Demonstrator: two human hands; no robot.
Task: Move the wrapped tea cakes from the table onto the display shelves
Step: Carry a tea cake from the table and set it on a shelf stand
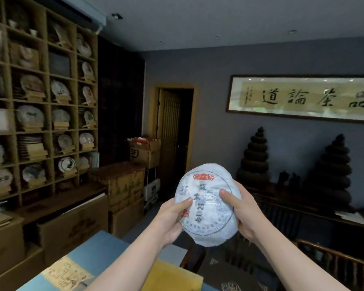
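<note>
We hold wrapped tea cake (207,206) upright, left hand (170,219) and right hand (243,215) grips closed on edges. Risk: loose paper wrapper slipping, cake dropping before display shelves (48,101).

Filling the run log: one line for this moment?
phase: carrying | object: round white paper-wrapped tea cake | left hand: gripping | right hand: gripping | wooden display shelves: left, unreached

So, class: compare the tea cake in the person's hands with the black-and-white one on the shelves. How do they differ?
The held tea cake is gripped in mid-air by the left hand and right hand; the shelf tea cake stands propped on a wooden stand. The held cake's wrapper has a red label and dark characters; the shelf cake's has a bold black design. Both are round and paper-wrapped.
</note>
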